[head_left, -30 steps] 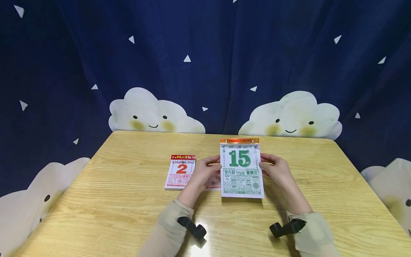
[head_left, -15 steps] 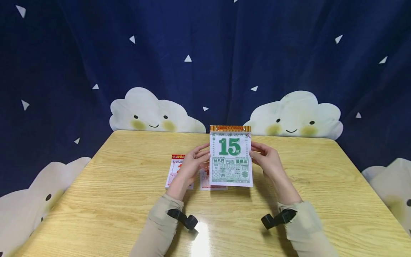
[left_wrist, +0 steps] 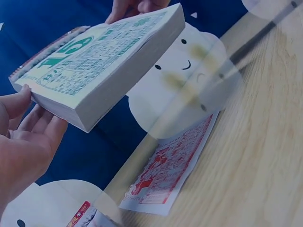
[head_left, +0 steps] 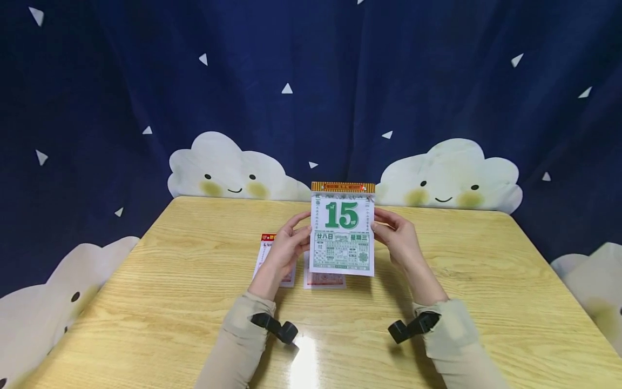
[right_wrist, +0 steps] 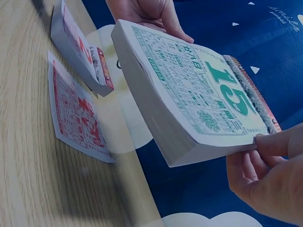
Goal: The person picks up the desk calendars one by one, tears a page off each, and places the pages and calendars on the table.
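A thick tear-off calendar (head_left: 343, 232) with a green 15 and an orange striped header is held up above the table, its page facing me. My left hand (head_left: 285, 248) grips its left edge, thumb in front and fingers behind. On the opposite edge my right hand (head_left: 400, 240) grips it the same way. The right wrist view shows the thick page block of the calendar (right_wrist: 189, 90) from below. Beneath it a loose sheet printed in red (right_wrist: 78, 111) lies on the table. A smaller calendar with a red 2 (right_wrist: 78, 47) lies beside that sheet, partly hidden by my left hand in the head view.
The wooden table (head_left: 486, 292) extends to both sides and toward me. Behind its far edge hangs a dark blue curtain (head_left: 330, 97) with white clouds and triangles. A black wrist camera (head_left: 274, 327) sits on the left sleeve, another wrist camera (head_left: 413, 327) on the right.
Both hands have carried the green 15 calendar leftward and upward. It now stands over the loose red sheet, and my left hand covers more of the smaller calendar.
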A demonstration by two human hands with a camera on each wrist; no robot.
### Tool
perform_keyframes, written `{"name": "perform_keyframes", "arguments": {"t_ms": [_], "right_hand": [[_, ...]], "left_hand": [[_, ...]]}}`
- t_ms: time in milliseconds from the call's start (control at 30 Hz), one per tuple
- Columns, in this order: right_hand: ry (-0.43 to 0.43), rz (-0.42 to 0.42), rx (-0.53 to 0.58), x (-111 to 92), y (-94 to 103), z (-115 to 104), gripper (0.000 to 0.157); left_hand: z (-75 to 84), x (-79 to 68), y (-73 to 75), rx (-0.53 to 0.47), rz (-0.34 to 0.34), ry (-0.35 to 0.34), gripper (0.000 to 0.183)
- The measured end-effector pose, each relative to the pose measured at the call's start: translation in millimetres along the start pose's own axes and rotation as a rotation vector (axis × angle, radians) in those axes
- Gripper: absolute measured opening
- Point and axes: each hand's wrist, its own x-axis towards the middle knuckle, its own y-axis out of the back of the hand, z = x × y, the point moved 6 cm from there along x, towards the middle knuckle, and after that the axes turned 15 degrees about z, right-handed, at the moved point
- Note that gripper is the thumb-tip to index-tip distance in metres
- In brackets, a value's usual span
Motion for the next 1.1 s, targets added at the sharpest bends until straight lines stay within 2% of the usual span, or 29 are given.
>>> {"name": "perform_keyframes", "arguments": {"t_ms": [167,433,600,767,867,1000,1100], "right_hand": [[0.023,-0.003,0.002,0.3,-0.6,1.0,0.042],[0.052,0.011,0.008,0.6,-0.6,2.8,0.040],[0.079,0.008,0.003,-1.4,-2.1,0.6,0.040],[0.146,0.009,-0.037,-3.4,-3.6,-3.5,0.039],[0.209,0.022,-0.097,-5.6,-3.8,-7.2,0.038],[0.329,0.070,-0.232,-10.7,-3.7,-12.5,0.037],[0.490,0.142,-0.349,-17.0,-3.8,-18.4,0.038]], "left_hand": [[-2.5,0.7,-0.9,-0.007,-0.027,0.003,0.043],[-8.3,0.1,0.4,0.015,-0.028,0.003,0.041],[-9.0,0.6,0.5,-0.005,-0.008,-0.029,0.040],[-7.0,1.6,0.9,-0.037,0.016,-0.049,0.039],[-5.3,1.7,0.8,-0.055,0.020,-0.059,0.038],[-3.3,0.8,0.9,-0.071,0.013,-0.075,0.038],[-2.6,-0.1,2.0,-0.073,0.008,-0.082,0.037]]}}
